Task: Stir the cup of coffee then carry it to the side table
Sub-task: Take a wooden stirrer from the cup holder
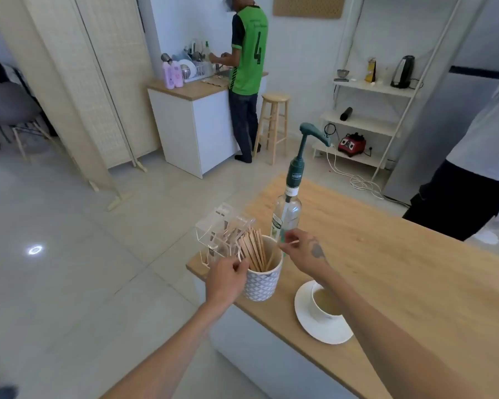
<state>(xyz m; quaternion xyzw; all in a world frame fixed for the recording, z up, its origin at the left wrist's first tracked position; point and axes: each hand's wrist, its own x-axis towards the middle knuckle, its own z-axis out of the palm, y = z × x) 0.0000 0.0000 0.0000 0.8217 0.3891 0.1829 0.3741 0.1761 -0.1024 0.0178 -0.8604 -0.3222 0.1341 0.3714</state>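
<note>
A white cup of pale coffee point(327, 305) stands on a white saucer point(308, 321) on the wooden counter point(401, 269), partly hidden by my right forearm. To its left is a patterned white holder point(261, 285) full of wooden stir sticks point(252, 250). My left hand point(228, 276) rests against the holder's left rim, fingers curled on it. My right hand point(303, 250) hovers above the holder and pinches one thin wooden stick between its fingertips.
A syrup bottle with a green pump point(288, 208) stands just behind the holder. A clear plastic box point(221, 230) sits at the counter's corner. A person in dark trousers point(458, 203) stands at the far right; another in green point(247, 76) is at the sink.
</note>
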